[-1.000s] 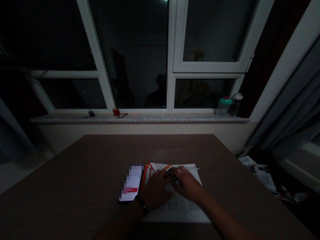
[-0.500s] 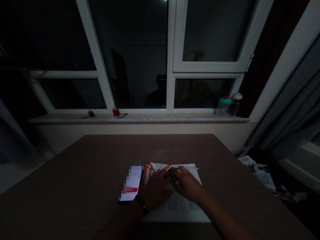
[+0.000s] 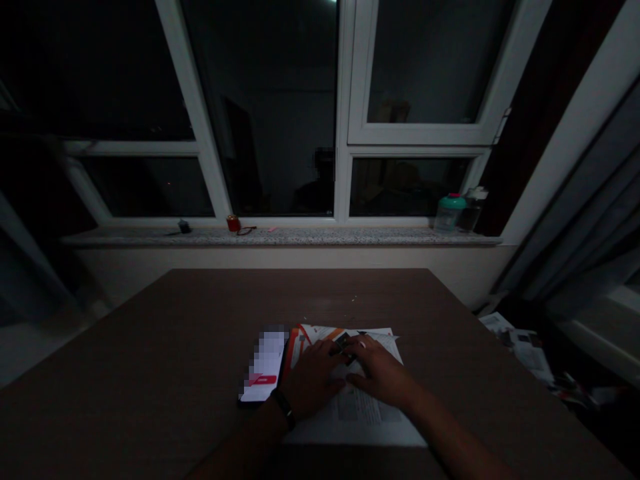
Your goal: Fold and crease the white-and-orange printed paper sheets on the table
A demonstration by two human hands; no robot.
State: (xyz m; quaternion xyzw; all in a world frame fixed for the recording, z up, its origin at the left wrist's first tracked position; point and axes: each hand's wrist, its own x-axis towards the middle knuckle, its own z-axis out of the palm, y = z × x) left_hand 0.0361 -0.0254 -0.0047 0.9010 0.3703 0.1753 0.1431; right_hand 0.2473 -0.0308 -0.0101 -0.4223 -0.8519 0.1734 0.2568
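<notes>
My left hand (image 3: 315, 373) lies palm down on a stack of printed paper sheets (image 3: 360, 430), its fingers stretched forward and a dark band (image 3: 283, 408) round the wrist. Close on its right, my right hand (image 3: 380, 370) rests on the same sheets, thumb apart and fingers slightly bent. Between the fingertips of both hands shows a small dark patch (image 3: 343, 343); I cannot tell whether it is print or a separate thing. The top sheet (image 3: 320, 331) has orange and red stripes. A lit phone (image 3: 265, 367) lies just left of the papers, its screen partly blurred out.
The brown table (image 3: 150, 353) reaches to the wall below a window. On the stone sill (image 3: 320, 236) stand a red tin (image 3: 233, 223), a small dark object (image 3: 184, 227) and a green-lidded bottle (image 3: 450, 212) beside another clear bottle (image 3: 473, 208). Papers (image 3: 525, 353) lie beyond the table's right edge.
The right hand's fingers have shifted slightly over the dark patch. My left hand stays nearly in place, as do the papers and phone; the view has moved a little.
</notes>
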